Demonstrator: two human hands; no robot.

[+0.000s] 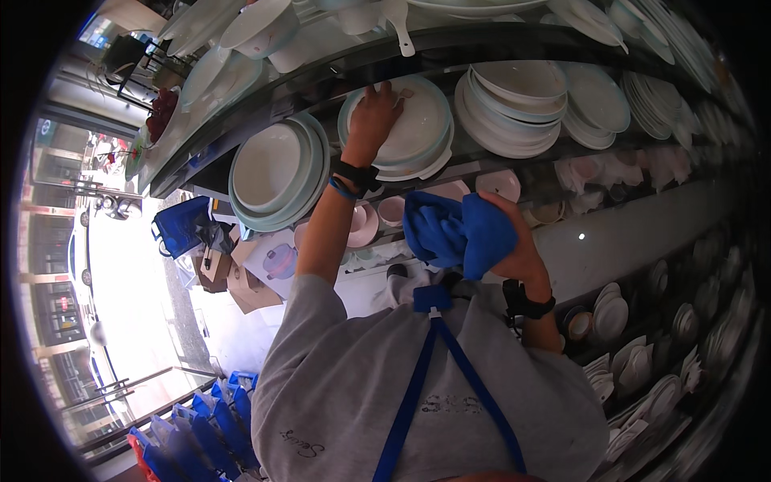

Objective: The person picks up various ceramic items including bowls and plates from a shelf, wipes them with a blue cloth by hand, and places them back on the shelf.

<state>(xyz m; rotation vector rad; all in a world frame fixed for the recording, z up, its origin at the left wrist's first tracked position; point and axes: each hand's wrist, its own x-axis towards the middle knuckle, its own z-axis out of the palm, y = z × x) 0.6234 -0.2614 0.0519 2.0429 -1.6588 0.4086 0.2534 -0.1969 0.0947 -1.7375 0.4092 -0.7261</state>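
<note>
My left hand [374,120] reaches onto a stack of white dishes with pale blue rims [421,132] on the shelf. Its fingers are apart over the top dish, near the far rim; a small tan mark shows beside them. I see no grip on the dish. My right hand [525,256] is closed around a bunched blue cloth [443,232], held in front of my chest below the shelf edge. Left of my left hand stands a stack of round dishes [271,169]. To the right is a stack of white bowls and plates [512,108].
An upper shelf [482,39] carries more dishes, with a white spoon [399,27] jutting over its edge. Pink bowls [391,211] sit on a lower shelf. Cardboard boxes [250,289] and a blue bag [184,226] stand left. Blue baskets [211,428] line the lower left; crockery racks [638,361] stand right.
</note>
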